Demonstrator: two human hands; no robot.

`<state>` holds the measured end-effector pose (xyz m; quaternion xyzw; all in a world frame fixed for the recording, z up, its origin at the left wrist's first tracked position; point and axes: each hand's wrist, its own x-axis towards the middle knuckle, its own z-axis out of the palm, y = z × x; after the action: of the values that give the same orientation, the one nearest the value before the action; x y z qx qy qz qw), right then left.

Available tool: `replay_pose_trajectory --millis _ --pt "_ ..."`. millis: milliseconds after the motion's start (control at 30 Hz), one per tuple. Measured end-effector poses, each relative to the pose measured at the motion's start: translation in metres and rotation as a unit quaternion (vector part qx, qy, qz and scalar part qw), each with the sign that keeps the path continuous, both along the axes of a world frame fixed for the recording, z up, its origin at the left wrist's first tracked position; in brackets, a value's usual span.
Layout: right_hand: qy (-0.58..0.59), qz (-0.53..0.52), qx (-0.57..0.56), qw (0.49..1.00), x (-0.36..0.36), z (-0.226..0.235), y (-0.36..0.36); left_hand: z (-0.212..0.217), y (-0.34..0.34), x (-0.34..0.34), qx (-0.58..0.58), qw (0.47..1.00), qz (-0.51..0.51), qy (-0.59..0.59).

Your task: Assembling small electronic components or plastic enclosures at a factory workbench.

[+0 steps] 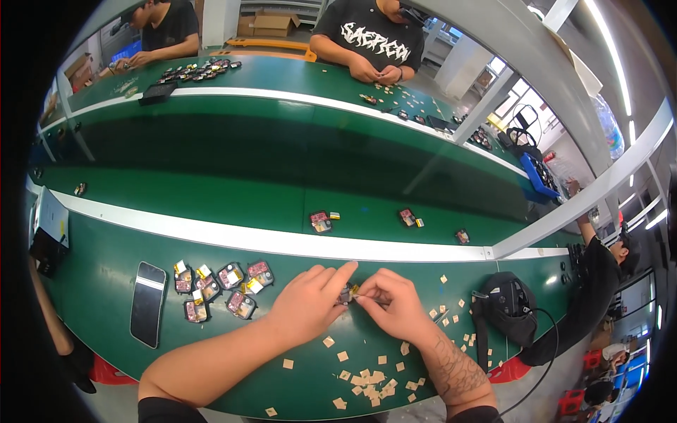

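Small component [347,292], dark with a yellow tab, is pinched between both hands just above the green desk [106,282], close to the white strip [233,240] that runs along the conveyor belt [211,190]. From the head view, the left hand [310,303] is closed narrow on the piece, its index finger stretched over the top, I think to keep it steady. The right hand [395,303] has its fingertips pressed together on the yellow end, so both hands are holding the same piece and neither is open wide. To the left of the hands lies a group of similar components [222,285], set close together in loose rows, probably so they stay within easy reach. Further left a dark phone [148,303] lies flat on the desk. Many small beige paper squares [367,381] are scattered on the desk below and to the right of the hands, most of them in a little heap near the desk edge. A black pouch with a cable [508,307] sits at the right, near the right hand but apart from it. On the belt three more components [321,221] lie well apart from each other. Across the belt another person [370,42] handles small parts at the far desk, and one more person sits at the upper left
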<state>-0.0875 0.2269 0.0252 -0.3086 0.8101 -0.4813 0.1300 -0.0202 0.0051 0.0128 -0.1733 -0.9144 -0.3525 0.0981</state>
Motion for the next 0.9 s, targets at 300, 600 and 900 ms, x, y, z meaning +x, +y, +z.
replay_pose_trajectory --millis 300,600,900 --pt "0.169 0.108 0.096 0.975 -0.007 0.005 0.007 0.000 -0.013 -0.008 0.036 0.997 -0.062 -0.034" --pt "0.027 0.037 0.099 0.994 -0.006 0.012 0.000 -0.004 -0.014 -0.012 -0.006 0.995 -0.096 0.003" --pt "-0.024 0.088 0.081 0.993 -0.019 0.014 0.013 -0.007 -0.013 -0.010 -0.045 0.993 -0.100 0.048"
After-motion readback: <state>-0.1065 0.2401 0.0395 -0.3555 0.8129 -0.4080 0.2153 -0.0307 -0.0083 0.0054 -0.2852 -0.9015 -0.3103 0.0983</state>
